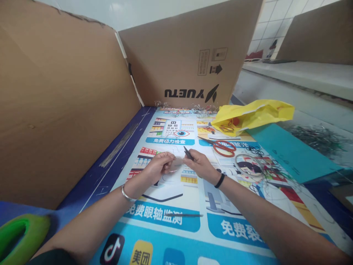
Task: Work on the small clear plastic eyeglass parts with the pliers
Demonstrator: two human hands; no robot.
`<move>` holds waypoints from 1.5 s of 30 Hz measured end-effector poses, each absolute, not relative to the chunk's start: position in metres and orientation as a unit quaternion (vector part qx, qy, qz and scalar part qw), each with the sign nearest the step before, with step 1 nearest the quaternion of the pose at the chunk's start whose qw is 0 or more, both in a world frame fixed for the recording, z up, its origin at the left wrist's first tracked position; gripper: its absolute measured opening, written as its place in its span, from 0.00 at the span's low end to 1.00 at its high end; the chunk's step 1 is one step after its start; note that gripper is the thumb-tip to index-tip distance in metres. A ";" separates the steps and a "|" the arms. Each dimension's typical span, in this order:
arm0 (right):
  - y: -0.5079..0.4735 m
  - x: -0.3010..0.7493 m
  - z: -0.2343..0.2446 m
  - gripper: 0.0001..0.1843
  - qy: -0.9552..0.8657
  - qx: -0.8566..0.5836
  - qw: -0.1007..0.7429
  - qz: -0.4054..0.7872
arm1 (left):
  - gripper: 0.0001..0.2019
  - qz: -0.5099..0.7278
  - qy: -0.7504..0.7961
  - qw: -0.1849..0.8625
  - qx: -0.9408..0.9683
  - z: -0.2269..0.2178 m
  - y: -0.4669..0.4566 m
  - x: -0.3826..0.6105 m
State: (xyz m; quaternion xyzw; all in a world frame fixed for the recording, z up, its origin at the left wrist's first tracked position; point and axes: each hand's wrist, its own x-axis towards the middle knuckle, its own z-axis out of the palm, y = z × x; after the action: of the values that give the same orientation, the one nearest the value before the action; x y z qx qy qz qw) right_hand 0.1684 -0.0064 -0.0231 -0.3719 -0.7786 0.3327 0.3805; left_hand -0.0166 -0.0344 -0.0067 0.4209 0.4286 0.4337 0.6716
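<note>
My left hand (162,164) is closed in a pinch, with a thin, light wire (174,171) curving out from its fingertips. Close on its right, my right hand (203,166) is wrapped round a small dark pointed tool (188,152), whose tip points up and away from me. The palm hides the rest of that tool, so its kind is unclear. Both hands hover low over a printed poster sheet (190,187). Red-handled scissors (224,148) lie beyond my right hand, blades pointing left. Nearer me, a thin dark rod (187,215) rests on the poster.
Cardboard panels (182,55) wall off the back and left. To the right are a yellow bag (256,112), a teal sheet (292,151), a wire coil (249,165) and tangled wire (317,140). Straight wires (118,145) lie left; a green ring (30,232) sits front left.
</note>
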 end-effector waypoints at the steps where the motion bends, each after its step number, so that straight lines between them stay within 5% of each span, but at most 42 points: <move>1: -0.007 0.168 -0.022 0.16 -0.777 -0.375 0.379 0.335 | 0.09 0.423 0.429 0.674 0.428 -0.007 -0.034 -0.017; 26: -0.006 0.166 -0.026 0.21 -0.815 -0.347 0.375 0.273 | 0.11 0.362 0.434 0.690 0.451 -0.006 -0.030 -0.019; 34: -0.007 0.172 -0.018 0.15 -0.745 -0.393 0.424 0.334 | 0.10 0.349 0.399 0.709 0.464 -0.006 -0.028 -0.021; 38: 0.002 0.185 -0.008 0.17 -0.733 -0.427 0.371 0.378 | 0.08 0.335 0.386 0.731 0.453 -0.006 -0.025 -0.025; 45: 0.014 0.197 -0.005 0.18 -0.847 -0.429 0.207 0.235 | 0.07 0.311 0.372 0.758 0.436 -0.005 -0.023 -0.031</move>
State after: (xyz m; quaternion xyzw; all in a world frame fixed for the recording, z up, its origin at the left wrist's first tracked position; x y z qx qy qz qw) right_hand 0.1968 0.0139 -0.0046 -0.4295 -0.8473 0.2346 0.2065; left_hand -0.0312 -0.0233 -0.0054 0.4365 0.3722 0.3115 0.7576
